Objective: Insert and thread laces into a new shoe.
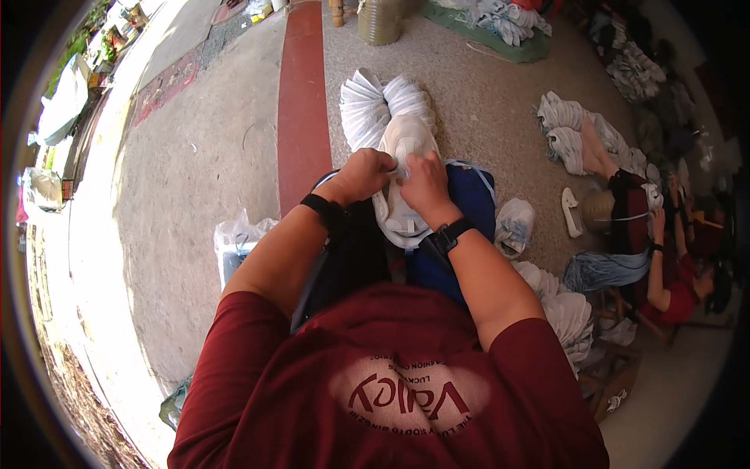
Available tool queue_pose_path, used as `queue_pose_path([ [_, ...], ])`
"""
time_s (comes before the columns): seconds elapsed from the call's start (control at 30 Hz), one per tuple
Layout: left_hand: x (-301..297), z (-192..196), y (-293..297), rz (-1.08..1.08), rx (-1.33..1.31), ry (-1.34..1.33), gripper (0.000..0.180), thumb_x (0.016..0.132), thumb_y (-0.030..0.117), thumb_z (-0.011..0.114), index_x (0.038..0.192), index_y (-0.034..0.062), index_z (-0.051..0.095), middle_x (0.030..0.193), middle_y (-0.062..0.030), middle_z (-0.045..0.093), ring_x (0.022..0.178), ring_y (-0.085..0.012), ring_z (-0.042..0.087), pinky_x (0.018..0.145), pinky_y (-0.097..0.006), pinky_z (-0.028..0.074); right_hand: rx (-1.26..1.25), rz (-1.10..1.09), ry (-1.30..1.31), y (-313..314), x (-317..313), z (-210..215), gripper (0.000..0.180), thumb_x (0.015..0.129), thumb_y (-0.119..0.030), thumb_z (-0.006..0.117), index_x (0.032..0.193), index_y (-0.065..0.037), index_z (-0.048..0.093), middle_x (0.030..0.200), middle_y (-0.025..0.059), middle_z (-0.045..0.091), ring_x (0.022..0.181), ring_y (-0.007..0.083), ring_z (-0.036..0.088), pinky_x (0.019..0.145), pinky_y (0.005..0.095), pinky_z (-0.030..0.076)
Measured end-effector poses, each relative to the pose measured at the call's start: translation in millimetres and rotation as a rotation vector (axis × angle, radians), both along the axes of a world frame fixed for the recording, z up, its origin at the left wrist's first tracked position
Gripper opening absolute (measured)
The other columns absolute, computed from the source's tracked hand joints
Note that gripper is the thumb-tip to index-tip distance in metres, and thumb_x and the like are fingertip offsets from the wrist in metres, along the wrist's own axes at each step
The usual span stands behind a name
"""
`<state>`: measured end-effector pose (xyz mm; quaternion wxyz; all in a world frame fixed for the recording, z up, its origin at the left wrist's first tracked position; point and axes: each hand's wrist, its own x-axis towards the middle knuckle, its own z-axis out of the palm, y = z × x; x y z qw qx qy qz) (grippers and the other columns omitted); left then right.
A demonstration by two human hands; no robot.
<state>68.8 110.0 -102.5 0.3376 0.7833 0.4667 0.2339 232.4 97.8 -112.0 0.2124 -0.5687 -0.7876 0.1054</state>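
A pale white shoe upper lies over my lap, its rounded toe pointing away from me and its open heel end nearer my body. My left hand pinches at the left side of its middle, fingers closed. Close beside it, my right hand has its fingers bent and pressed together on the right side of the same piece. Whatever fine thing sits between the fingertips is too small to make out. Under the upper is a dark blue cloth across my right thigh.
Fanned stacks of white uppers lie on the floor just ahead. At right are a single shoe upper, a stack of pale pieces and a seated co-worker handling a white piece. A clear plastic bag stands at left.
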Motion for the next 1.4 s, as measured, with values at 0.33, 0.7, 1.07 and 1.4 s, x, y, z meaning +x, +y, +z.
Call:
queue_pose_path([
  [0.33, -3.8, -10.8, -12.7, 0.168, -0.196, -0.211, 0.008, 0.072, 0.002, 0.063, 0.078, -0.0006, 0.067, 0.069, -0.0036, 0.065, 0.064, -0.006, 0.055, 0.059, -0.025, 0.047, 0.429, 0.318, -0.319, -16.7, -7.1, 13.5, 0.004, 0.07, -0.01, 0.055, 0.067, -0.007, 0.056, 0.064, 0.0089, 0.051, 0.068, 0.0237, 0.052, 0.06, 0.0371, 0.039],
  [0.7, 0.6, -21.2, -14.6, 0.277, -0.035, -0.192, 0.014, 0.066, 0.012, 0.066, 0.073, 0.0012, 0.059, 0.067, -0.0147, 0.062, 0.064, -0.0272, 0.062, 0.061, -0.036, 0.048, -0.629, 0.811, 0.147, -53.9, 2.7, 54.8, 0.018, 0.079, -0.009, 0.049, 0.064, -0.002, 0.056, 0.056, 0.0053, 0.049, 0.054, 0.0172, 0.047, 0.053, 0.0334, 0.038],
  [1.07, 35.2, 34.9, -89.2, 0.034, 0.495, 0.323, 0.056, 0.063, 0.034, 0.072, 0.107, 0.0037, 0.056, 0.101, -0.0101, 0.053, 0.098, -0.0274, 0.05, 0.079, -0.037, 0.042, -0.367, 0.491, 1.087, -99.7, 55.7, 150.8, 0.016, 0.079, -0.002, 0.057, 0.064, 0.001, 0.051, 0.082, 0.0028, 0.051, 0.07, 0.0076, 0.044, 0.066, 0.0215, 0.037],
  [1.4, 47.5, 7.5, -86.6, 0.157, 0.556, 0.272, 0.045, 0.069, 0.025, 0.067, 0.103, 0.0032, 0.049, 0.095, -0.0114, 0.052, 0.092, -0.027, 0.053, 0.078, -0.038, 0.042, -0.342, 0.33, 1.895, -106.8, 70.4, 124.8, 0.007, 0.08, 0.002, 0.054, 0.075, -0.001, 0.059, 0.106, 0.0297, 0.058, 0.105, 0.0275, 0.056, 0.073, 0.0312, 0.049],
])
